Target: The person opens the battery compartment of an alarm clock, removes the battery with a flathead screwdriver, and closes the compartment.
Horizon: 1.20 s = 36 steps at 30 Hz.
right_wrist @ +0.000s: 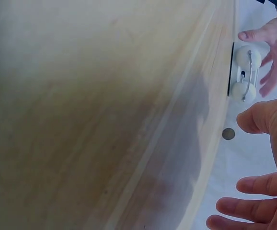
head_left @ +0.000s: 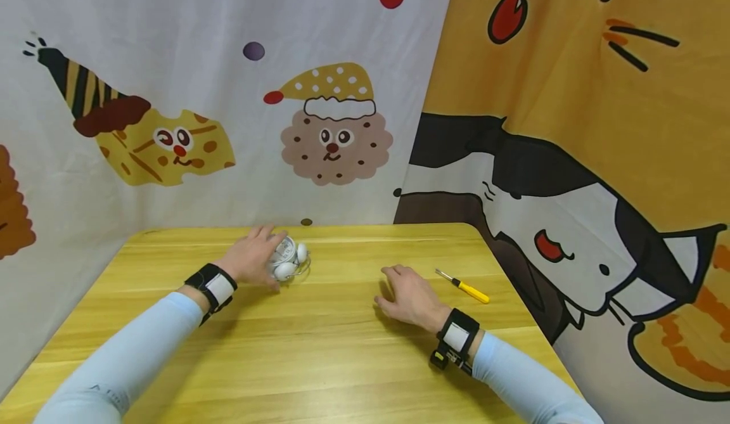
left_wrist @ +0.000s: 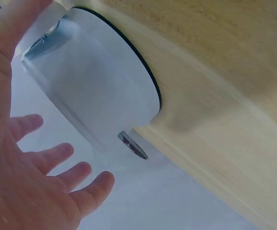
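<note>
Flanking the white alarm clock (head_left: 285, 251) near the tabletop (head_left: 331, 348)'s far edge: left hand (head_left: 251, 258), fingers spread | right hand (head_left: 412, 296) empty, fingers loose | risk: careless nudge could slide clock over that edge

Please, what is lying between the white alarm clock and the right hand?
In the head view, only bare tabletop shows between the alarm clock and right hand.

One white clock (head_left: 284, 250) (two bells (head_left: 284, 272)), one yellow screwdriver (head_left: 471, 292), one table (head_left: 331, 348), two hands (head_left: 251, 259), two wristbands (head_left: 458, 335).
</note>
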Each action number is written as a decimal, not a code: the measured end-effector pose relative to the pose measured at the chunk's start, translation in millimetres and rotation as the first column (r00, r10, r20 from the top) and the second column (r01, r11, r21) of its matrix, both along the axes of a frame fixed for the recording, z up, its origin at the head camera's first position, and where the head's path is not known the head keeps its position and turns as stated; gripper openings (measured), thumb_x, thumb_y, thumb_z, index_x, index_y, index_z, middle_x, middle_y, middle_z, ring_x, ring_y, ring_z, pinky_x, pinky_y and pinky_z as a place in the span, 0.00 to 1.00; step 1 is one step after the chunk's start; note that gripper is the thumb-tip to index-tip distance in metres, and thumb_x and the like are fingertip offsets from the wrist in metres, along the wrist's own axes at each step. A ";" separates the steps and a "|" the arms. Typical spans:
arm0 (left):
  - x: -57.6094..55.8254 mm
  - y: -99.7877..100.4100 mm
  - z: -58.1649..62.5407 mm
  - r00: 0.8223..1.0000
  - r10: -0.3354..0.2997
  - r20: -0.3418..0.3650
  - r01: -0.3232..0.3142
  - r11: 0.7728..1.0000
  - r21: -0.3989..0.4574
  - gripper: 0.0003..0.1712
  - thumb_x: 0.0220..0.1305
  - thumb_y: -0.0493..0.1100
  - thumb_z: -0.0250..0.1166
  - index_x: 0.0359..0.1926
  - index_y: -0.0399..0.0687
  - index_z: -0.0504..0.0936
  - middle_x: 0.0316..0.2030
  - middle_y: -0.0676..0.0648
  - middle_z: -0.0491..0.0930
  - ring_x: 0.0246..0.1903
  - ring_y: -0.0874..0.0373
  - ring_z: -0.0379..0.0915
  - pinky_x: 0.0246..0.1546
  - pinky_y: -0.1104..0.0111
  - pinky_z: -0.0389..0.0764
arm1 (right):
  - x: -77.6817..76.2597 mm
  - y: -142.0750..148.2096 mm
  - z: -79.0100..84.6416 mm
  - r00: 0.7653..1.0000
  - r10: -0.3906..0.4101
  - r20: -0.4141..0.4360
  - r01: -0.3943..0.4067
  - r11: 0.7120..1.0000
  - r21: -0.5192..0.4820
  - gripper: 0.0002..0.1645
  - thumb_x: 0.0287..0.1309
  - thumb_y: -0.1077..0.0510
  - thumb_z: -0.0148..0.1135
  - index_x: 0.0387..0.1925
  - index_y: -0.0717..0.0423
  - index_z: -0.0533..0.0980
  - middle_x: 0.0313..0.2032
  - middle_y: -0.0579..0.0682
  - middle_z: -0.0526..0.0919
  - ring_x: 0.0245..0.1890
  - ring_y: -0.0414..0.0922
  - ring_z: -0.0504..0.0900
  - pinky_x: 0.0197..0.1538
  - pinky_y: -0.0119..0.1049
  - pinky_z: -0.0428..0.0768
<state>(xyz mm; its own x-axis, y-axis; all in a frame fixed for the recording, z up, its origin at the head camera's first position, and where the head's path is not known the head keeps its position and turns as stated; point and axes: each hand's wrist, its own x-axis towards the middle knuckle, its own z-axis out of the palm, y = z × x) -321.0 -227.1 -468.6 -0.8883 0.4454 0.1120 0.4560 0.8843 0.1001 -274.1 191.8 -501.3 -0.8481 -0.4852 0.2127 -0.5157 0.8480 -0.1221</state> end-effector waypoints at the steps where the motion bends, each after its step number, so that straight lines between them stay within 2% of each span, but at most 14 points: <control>1: -1.6 1.2 -0.6 1.000 -0.007 0.009 0.007 1.000 -0.006 0.81 0.35 0.67 0.95 0.85 0.40 0.65 0.81 0.24 0.64 0.79 0.21 0.63 0.74 0.30 0.74 | 0.2 0.0 -0.2 1.000 0.001 0.000 -0.001 1.000 0.000 0.44 0.69 0.35 0.75 0.75 0.58 0.77 0.66 0.61 0.87 0.65 0.60 0.88 0.66 0.55 0.88; 8: -9.5 7.5 -6.2 0.996 -0.048 0.073 0.051 0.998 -0.032 0.82 0.37 0.74 0.91 0.88 0.46 0.62 0.85 0.26 0.59 0.83 0.22 0.58 0.75 0.25 0.68 | 2.3 -0.2 -1.5 1.000 -0.001 0.000 0.001 1.000 0.004 0.43 0.70 0.35 0.74 0.74 0.56 0.77 0.66 0.60 0.88 0.65 0.58 0.88 0.66 0.54 0.88; 12: -13.5 9.3 -6.9 0.991 -0.060 0.123 0.068 0.996 -0.058 0.80 0.39 0.71 0.91 0.88 0.48 0.62 0.85 0.25 0.58 0.83 0.21 0.56 0.75 0.24 0.69 | 3.9 -1.5 -2.0 1.000 0.007 0.010 -0.007 1.000 -0.008 0.43 0.70 0.36 0.74 0.74 0.57 0.77 0.66 0.60 0.87 0.64 0.58 0.88 0.66 0.54 0.88; 18: -20.4 12.9 0.4 0.982 -0.067 0.175 0.084 0.992 -0.093 0.76 0.42 0.62 0.92 0.88 0.50 0.63 0.84 0.26 0.60 0.81 0.22 0.60 0.70 0.30 0.78 | 5.2 -4.5 -2.1 1.000 0.007 0.023 -0.007 1.000 -0.016 0.44 0.70 0.35 0.74 0.75 0.56 0.77 0.67 0.61 0.87 0.65 0.58 0.88 0.67 0.54 0.88; 26: -23.4 14.2 3.9 0.980 -0.071 0.186 0.088 0.992 -0.085 0.69 0.46 0.53 0.91 0.86 0.49 0.66 0.83 0.27 0.63 0.78 0.23 0.64 0.65 0.34 0.83 | 4.0 -4.4 -3.8 1.000 0.008 0.017 -0.008 1.000 -0.007 0.44 0.70 0.35 0.75 0.75 0.57 0.77 0.66 0.60 0.88 0.64 0.58 0.89 0.65 0.53 0.88; 32: -21.3 16.6 6.2 0.981 -0.068 0.184 0.085 0.993 -0.086 0.66 0.48 0.54 0.89 0.85 0.48 0.67 0.79 0.28 0.68 0.74 0.27 0.68 0.63 0.36 0.84 | 3.6 -3.5 -5.0 1.000 0.016 0.018 -0.016 1.000 -0.016 0.43 0.69 0.36 0.75 0.74 0.57 0.77 0.65 0.60 0.88 0.63 0.58 0.89 0.64 0.52 0.89; 36: -20.8 17.8 6.2 0.981 -0.042 0.190 0.063 0.993 -0.103 0.68 0.47 0.56 0.90 0.86 0.48 0.66 0.78 0.29 0.69 0.72 0.28 0.69 0.63 0.37 0.84 | 2.9 -2.7 -5.8 1.000 0.019 0.016 -0.019 1.000 -0.007 0.44 0.69 0.36 0.75 0.74 0.57 0.77 0.65 0.60 0.88 0.63 0.58 0.89 0.65 0.52 0.89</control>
<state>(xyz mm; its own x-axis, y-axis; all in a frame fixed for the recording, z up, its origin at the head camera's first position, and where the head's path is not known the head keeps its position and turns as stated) -341.7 -209.3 -462.4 -0.8641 0.4921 -0.1056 0.4840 0.8700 0.0936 -271.2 189.0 -507.1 -0.8423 -0.4996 0.2022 -0.5294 0.8374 -0.1361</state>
